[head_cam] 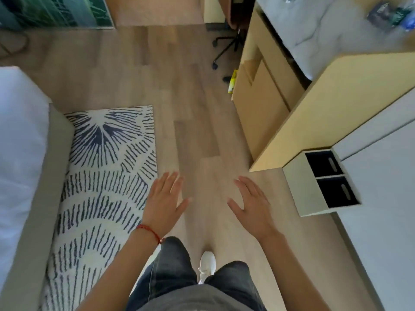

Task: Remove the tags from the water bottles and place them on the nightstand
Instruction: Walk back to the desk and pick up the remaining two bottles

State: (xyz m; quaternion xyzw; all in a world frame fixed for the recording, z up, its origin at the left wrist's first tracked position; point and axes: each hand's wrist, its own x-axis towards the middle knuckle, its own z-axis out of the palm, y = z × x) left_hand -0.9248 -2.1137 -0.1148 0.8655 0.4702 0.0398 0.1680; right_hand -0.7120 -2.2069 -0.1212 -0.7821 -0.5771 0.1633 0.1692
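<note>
Above the wood floor (190,113), left hand (165,204) and right hand (251,208) spread empty, bottles (402,16) blurred far off on the counter (332,37).

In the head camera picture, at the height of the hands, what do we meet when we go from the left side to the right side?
White bed → patterned rug → left hand → bare wood floor → right hand → small white unit with two dark compartments.
</note>
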